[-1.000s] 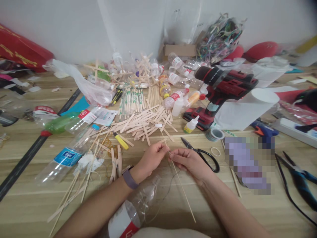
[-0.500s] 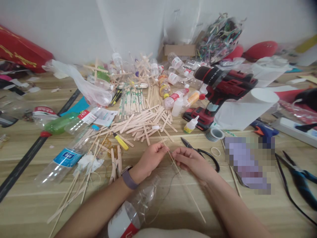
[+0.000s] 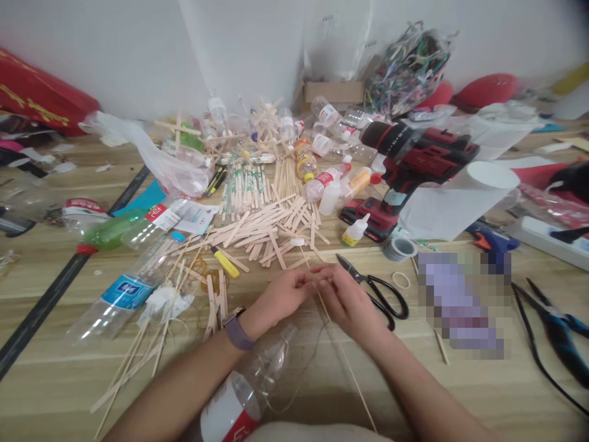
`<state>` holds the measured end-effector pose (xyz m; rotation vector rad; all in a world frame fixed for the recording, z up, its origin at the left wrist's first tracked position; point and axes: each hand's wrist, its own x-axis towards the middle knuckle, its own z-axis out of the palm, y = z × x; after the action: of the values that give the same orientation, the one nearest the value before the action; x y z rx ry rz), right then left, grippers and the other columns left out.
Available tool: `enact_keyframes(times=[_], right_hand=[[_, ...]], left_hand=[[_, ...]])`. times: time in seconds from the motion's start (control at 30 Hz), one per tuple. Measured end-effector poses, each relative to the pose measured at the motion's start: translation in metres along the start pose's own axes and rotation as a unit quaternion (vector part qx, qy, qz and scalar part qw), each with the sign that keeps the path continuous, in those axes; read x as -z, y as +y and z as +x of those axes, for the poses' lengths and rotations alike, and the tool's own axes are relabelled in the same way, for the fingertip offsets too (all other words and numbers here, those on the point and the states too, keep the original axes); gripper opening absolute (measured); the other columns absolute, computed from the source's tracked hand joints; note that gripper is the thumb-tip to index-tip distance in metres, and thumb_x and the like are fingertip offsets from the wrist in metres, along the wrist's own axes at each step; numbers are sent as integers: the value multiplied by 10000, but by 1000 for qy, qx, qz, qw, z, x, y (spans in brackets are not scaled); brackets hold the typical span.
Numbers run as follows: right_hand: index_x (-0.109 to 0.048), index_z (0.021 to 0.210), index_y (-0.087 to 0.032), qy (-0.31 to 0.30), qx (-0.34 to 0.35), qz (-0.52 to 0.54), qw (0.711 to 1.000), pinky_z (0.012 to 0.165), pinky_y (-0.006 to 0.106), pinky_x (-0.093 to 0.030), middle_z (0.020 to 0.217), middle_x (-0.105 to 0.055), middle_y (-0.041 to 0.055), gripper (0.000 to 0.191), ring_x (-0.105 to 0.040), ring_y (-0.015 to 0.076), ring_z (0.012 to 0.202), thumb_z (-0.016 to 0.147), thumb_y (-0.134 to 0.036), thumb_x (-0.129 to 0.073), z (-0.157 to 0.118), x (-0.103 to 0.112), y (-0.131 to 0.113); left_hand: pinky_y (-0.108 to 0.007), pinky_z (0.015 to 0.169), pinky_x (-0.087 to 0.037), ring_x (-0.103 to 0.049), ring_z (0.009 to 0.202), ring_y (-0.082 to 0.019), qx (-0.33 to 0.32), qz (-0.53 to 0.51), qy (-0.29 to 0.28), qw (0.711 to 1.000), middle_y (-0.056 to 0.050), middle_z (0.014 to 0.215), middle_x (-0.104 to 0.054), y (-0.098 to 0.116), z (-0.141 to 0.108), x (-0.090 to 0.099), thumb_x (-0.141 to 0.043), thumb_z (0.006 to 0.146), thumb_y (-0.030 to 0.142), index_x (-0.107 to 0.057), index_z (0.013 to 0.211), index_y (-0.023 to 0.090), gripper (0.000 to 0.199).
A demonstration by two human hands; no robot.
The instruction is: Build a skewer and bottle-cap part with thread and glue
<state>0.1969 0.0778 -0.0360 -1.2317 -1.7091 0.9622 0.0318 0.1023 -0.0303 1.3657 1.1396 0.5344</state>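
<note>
From my remote seat, I see the left hand (image 3: 283, 298) pinching a thin stick (image 3: 343, 356) close to its far end, which lies by a white cap (image 3: 297, 242). The right hand (image 3: 353, 304) sets its fingertips against the left's; whether they also pinch, I cannot tell, the contact being covered. I judge that the meeting fingertips steady so slender a length. Scissors (image 3: 388, 296) lie beside the right hand, presumably for easy reach, blades pointing away.
</note>
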Motion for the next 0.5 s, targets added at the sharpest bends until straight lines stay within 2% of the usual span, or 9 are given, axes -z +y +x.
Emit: enact_keyframes(times=[0.07,0.17,0.23,0.33,0.5], right_hand=[[-583,884,-228,-26,41,-41,998,869,389,-477,1043,-696,98,136,-633,239,974,934,-284,-469,0,1,2],[-587,969,-231,-55,75,-91,991,784,365,-522,1002,-727,90,158,-684,229,894,956,-244,-430,0,4,5],[-584,1019,-226,-62,91,-118,987,756,351,-542,1011,-737,90,169,-705,226,884,965,-230,-424,0,7,7],[-572,1082,-217,-58,112,-146,981,744,331,-561,1019,-744,91,196,-723,216,886,980,-211,-404,0,9,7],[-556,1092,-214,-43,139,-171,975,695,286,-574,965,-756,78,191,-738,188,823,986,-182,-400,0,9,6]], left_hand=[[-278,660,-363,-509,693,-174,6,-14,-11,1000,11,659,-575,-2,1,1,-635,820,454,-626,684,171,314],[-271,645,-359,-508,686,-173,28,-38,-13,999,20,633,-559,-4,1,2,-677,785,454,-628,673,182,298],[-260,582,-314,-443,591,-142,51,-57,-12,997,41,553,-469,-3,0,1,-679,773,476,-582,619,190,339],[-261,500,-197,-268,462,-97,99,-101,-24,990,76,478,-312,1,-2,1,-644,775,506,-492,587,211,382],[-270,482,-107,-162,437,-76,152,-191,-50,968,103,469,-258,7,-4,1,-652,725,479,-422,625,230,354]])
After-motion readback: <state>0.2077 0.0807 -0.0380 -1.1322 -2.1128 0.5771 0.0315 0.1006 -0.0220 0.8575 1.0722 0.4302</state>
